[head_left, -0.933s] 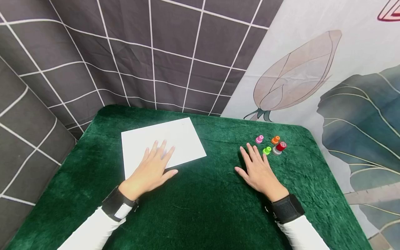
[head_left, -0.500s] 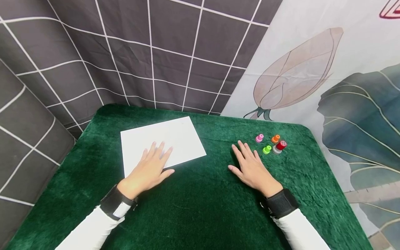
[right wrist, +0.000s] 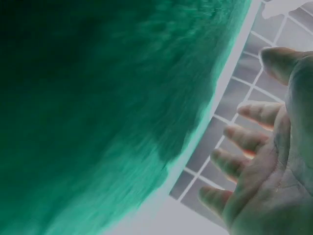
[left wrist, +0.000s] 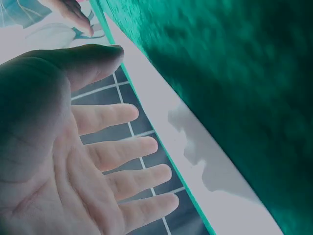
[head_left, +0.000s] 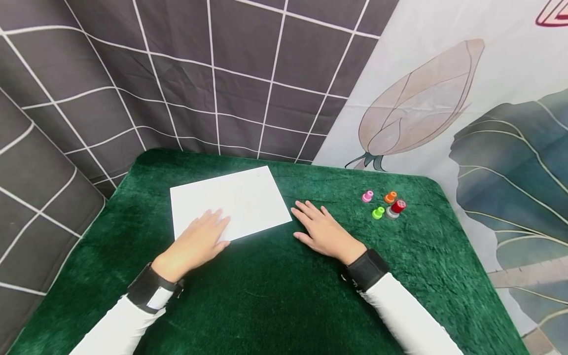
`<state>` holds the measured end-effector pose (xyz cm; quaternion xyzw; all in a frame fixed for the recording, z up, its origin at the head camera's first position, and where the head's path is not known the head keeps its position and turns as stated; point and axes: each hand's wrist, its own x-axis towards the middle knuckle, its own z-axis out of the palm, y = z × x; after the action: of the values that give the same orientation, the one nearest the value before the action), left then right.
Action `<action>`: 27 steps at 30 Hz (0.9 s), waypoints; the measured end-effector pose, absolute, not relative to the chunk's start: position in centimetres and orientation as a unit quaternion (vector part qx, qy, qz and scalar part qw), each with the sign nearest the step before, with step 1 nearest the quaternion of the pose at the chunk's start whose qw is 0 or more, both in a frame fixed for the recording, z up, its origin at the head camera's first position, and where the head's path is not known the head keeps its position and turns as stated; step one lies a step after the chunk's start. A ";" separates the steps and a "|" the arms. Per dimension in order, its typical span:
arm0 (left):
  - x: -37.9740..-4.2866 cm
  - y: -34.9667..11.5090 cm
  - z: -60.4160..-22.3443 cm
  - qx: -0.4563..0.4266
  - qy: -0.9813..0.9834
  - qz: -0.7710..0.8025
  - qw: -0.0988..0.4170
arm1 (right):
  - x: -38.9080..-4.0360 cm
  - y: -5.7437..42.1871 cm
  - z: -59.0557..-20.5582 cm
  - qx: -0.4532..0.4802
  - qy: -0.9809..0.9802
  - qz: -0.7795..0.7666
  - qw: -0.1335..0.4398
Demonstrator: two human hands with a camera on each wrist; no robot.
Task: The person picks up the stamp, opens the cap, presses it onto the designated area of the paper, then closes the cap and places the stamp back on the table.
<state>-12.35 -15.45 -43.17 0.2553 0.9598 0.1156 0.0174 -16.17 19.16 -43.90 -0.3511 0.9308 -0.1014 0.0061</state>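
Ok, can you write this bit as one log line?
left grip: over white sheet | right grip: near sheet's right corner | both: holding nothing | colourful pieces: untouched, on green cloth

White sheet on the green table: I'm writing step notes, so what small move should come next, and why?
I'd suggest moving the right hand onto the nearest corner of the white sheet, probably to steady it: in the head view that hand appears just beside the corner, holding nothing. The left hand, also holding nothing, is over the sheet's left part.
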 end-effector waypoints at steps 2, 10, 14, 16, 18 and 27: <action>-12.3 -16.0 -43.1 0.251 0.961 0.114 0.019 | -16.6 18.4 -43.9 -0.357 0.928 -0.104 0.016; -12.2 -18.0 -43.3 0.250 0.959 0.130 0.016 | -18.0 15.5 -43.8 -0.394 0.910 -0.117 0.047; -12.1 -18.6 -43.1 0.246 0.958 0.144 0.035 | -18.7 14.3 -44.1 -0.411 0.903 -0.114 0.049; -12.0 -18.7 -43.0 0.243 0.958 0.148 0.044 | -19.1 13.8 -44.3 -0.420 0.900 -0.112 0.046; -12.1 -18.6 -42.9 0.240 0.958 0.150 0.051 | -19.4 13.4 -44.4 -0.427 0.896 -0.110 0.042; -12.4 -18.3 -42.7 0.235 0.956 0.164 0.060 | -19.7 12.9 -44.3 -0.446 0.888 -0.099 0.052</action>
<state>-12.44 -18.32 -42.67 0.2350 0.9562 0.1641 0.0601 -19.71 12.86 -44.31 -0.4462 0.8879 -0.0992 0.0522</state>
